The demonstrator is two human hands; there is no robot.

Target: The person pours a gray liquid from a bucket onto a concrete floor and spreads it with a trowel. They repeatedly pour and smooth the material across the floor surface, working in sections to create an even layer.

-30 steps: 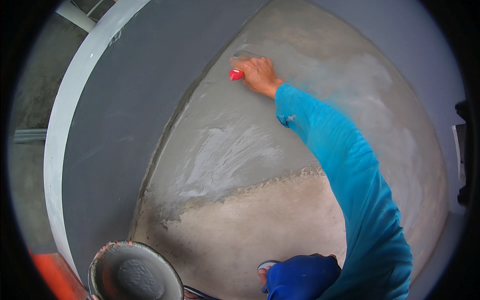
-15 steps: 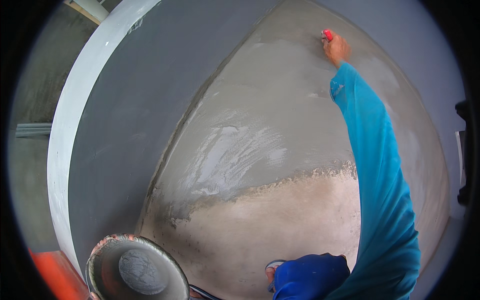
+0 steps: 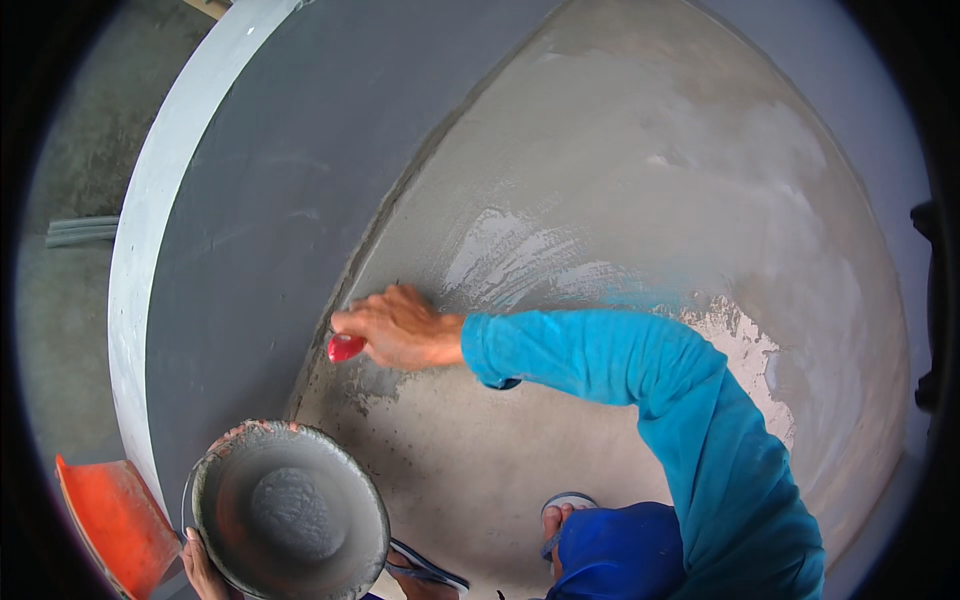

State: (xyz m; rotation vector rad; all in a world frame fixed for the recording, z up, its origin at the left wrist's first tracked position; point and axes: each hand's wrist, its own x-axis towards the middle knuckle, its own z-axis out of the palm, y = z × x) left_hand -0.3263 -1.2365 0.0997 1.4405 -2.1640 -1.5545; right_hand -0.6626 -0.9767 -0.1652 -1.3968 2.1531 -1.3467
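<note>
My right hand [image 3: 402, 328], in a turquoise sleeve, is closed around a red-handled trowel [image 3: 346, 348]; its blade is hidden beneath the hand. It works low over the wet grey cement coat [image 3: 620, 150], close to the joint with the dark grey wall. At the lower left, my left hand [image 3: 203, 568] grips the side of a round bowl [image 3: 345, 505] tilted toward me. A wet lump of grey cement mix [image 3: 297, 512] sits in the bowl. Pale streaks cross the coat just beyond my right hand.
A dark grey wall [image 3: 255, 230] with a white edge [image 3: 140, 240] curves along the left. An orange container [image 3: 115, 525] stands beside the bowl. Bare, uncoated floor [image 3: 520, 440] lies in front of my sandaled feet [image 3: 565, 515]. Grey lengths [image 3: 82, 230] lie beyond the wall.
My right hand has swept with the trowel from the far right to the near left, beside the wall joint. The bowl has risen further into view, with my left hand now visible on it.
</note>
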